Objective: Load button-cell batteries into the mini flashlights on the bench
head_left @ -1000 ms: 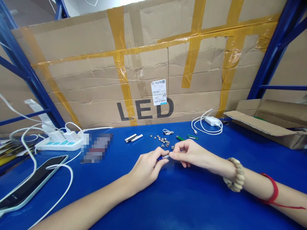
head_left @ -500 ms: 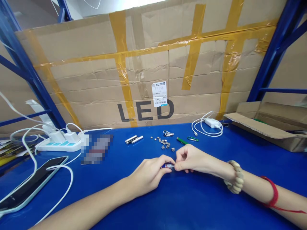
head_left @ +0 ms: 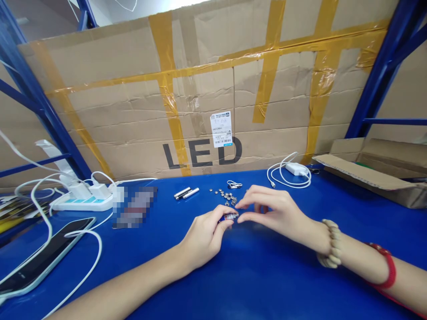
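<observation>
My left hand [head_left: 207, 233] pinches a small blue cylinder [head_left: 229, 217] with a printed label and a silvery end pointing right. It looks like the body of a pen-sized torch or laser pointer, though its exact kind is unclear. Close to that silvery end is my right hand [head_left: 278, 209], thumb and forefinger apart, with nothing visible between them. Just beyond both hands lie several small silver button cells [head_left: 230, 195]. Behind these rests a metal clip [head_left: 234, 184]. Silver and black tubes [head_left: 186, 193] lie farther left. My right hand covers the spot where green items showed earlier.
A white power strip [head_left: 83, 203] with plugs and cables stands at the left, near a phone [head_left: 40, 253]. A coiled white cable with adapter [head_left: 295, 169] lies back right, beside an open cardboard box [head_left: 370, 178]. A large taped carton [head_left: 133, 120] closes off the back.
My right thumb and forefinger have parted from the cylinder's end, and that hand has opened and risen slightly. The left hand has shifted a little up and left, still holding the cylinder.
</observation>
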